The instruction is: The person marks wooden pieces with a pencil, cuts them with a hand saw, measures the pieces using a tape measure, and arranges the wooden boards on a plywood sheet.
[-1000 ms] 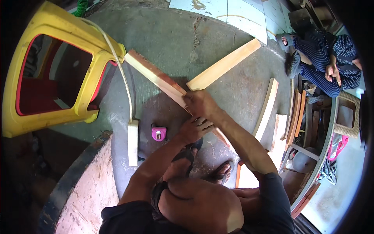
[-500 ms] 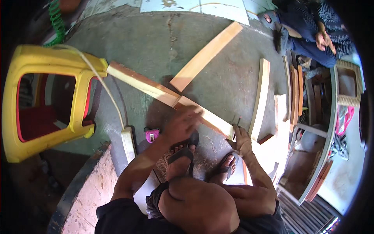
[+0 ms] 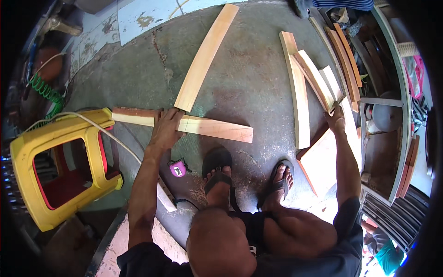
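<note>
Holding a straight-edged, pale wooden bar is the right hand

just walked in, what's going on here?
A person is handling wood low over the floor. The left hand is closed over light wood that shows on both sides of it. The right hand has its fingers at the near end of a shorter board; how firmly is unclear. A pink tape measure lies near the left forearm, and another plank lies beyond the left hand.
</note>
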`<state>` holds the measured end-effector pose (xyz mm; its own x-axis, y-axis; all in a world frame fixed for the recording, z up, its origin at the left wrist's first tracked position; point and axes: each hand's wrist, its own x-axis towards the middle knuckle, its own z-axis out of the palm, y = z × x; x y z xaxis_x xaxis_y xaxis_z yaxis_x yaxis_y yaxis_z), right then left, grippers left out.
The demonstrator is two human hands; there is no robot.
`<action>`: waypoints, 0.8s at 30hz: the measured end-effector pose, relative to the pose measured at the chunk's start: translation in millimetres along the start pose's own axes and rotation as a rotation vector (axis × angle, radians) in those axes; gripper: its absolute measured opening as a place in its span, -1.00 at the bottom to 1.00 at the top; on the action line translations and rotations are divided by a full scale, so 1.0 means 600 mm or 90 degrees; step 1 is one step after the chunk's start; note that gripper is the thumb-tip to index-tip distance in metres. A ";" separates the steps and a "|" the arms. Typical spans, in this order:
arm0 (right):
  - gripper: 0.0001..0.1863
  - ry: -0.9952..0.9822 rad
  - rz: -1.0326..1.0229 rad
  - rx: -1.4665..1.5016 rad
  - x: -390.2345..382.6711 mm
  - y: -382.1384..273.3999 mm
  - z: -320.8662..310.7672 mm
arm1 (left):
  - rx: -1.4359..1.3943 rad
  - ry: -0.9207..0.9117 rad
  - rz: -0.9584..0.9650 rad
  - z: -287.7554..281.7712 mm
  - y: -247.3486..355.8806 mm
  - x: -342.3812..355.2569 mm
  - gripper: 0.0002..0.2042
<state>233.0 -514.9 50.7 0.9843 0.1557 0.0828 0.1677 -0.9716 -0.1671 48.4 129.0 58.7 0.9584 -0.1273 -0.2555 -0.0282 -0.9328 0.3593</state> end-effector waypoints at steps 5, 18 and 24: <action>-0.05 -0.013 0.105 -0.017 -0.020 -0.002 0.005 | -0.056 0.015 0.084 -0.008 0.020 -0.007 -0.26; -0.62 -0.162 0.955 -0.023 -0.874 -0.273 -0.074 | -0.123 -0.097 0.542 0.009 0.463 0.109 -0.34; -0.58 -0.245 1.227 0.227 -1.124 -0.552 -0.050 | -0.227 -0.285 0.754 0.053 0.721 0.085 -0.36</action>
<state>-488.0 -303.3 79.7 -0.2013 -0.7889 -0.5806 -0.9785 0.1888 0.0828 76.2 -291.7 172.3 0.2272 -0.9655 0.1270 -0.6392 -0.0495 0.7674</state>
